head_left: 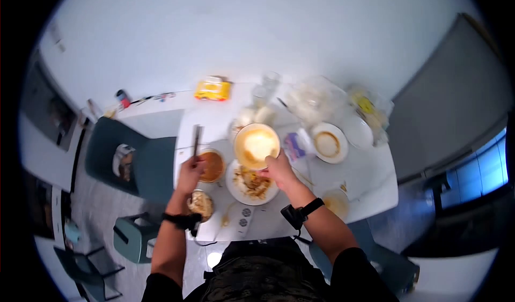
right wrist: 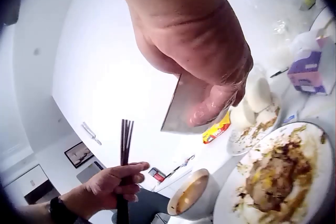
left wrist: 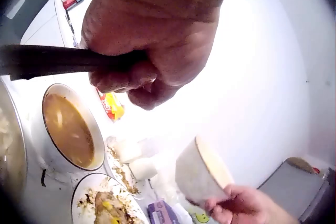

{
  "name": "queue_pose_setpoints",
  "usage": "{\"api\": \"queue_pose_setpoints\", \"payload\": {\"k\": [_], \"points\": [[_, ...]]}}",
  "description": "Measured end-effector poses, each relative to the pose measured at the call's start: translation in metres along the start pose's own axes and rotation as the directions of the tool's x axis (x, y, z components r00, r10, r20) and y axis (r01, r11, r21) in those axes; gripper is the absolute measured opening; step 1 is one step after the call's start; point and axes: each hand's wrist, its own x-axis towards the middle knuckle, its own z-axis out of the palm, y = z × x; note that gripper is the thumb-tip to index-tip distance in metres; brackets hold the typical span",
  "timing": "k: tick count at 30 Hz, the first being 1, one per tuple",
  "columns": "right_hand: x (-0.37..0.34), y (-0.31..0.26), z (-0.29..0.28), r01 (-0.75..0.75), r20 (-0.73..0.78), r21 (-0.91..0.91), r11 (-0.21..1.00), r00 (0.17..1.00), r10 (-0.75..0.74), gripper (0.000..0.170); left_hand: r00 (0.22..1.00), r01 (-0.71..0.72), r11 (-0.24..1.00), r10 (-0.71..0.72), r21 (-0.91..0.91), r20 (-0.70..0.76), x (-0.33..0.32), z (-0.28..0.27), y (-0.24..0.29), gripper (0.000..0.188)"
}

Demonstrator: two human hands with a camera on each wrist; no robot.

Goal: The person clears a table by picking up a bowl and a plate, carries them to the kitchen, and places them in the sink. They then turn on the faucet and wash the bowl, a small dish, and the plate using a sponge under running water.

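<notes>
My left hand (head_left: 190, 176) grips a bundle of dark chopsticks (head_left: 197, 138), tips pointing away from me, beside a white bowl of reddish-brown soup (head_left: 213, 167). The right hand (head_left: 281, 172) holds a light bowl (head_left: 257, 142) by its rim, thumb at the edge. Brownish residue coats its inside. This bowl is raised over the table, above the far side of a white plate of food scraps (right wrist: 283, 176) with brown sauce and yellow bits. In the left wrist view the held bowl is tilted on its side.
A pot-like bowl of pale food (head_left: 200, 205) stands at the near left. Farther back are a yellow packet (head_left: 213, 89), clear plastic bags (head_left: 316, 101) and a purple box (head_left: 294, 146). A sauce-stained plate (head_left: 329, 142) lies right. Chairs (head_left: 131, 154) flank the table.
</notes>
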Motion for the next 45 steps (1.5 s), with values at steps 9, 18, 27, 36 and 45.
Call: {"api": "queue_pose_setpoints", "payload": {"k": [9,18,27,36,45], "points": [[-0.150,0.044,-0.152,-0.171,-0.314,-0.007,0.985,0.936,0.160,0.040,0.981,0.183,0.983,-0.185,-0.025,-0.065,-0.065,-0.032,0.022,0.020],[-0.156,0.132,-0.312,-0.228,-0.547,-0.589,0.775,0.818,-0.175,0.032,0.970,0.211,0.977,-0.206,0.025,-0.132,-0.067,-0.042,0.009,0.021],[-0.144,0.081,-0.272,-0.346,-0.579,-0.491,0.799,0.815,-0.003,0.032,0.895,0.304,0.942,-0.230,0.144,-0.382,-0.089,-0.089,-0.073,0.018],[-0.137,0.121,-0.292,-0.262,-0.500,-0.608,0.749,0.860,-0.105,0.035,0.753,0.630,0.777,-0.606,0.013,-0.257,-0.120,-0.055,-0.113,0.035],[-0.150,0.117,-0.280,-0.287,-0.530,-0.405,0.868,0.848,0.033,0.039,0.854,0.492,0.806,-0.373,0.329,-0.363,-0.093,-0.067,-0.139,0.032]]}}
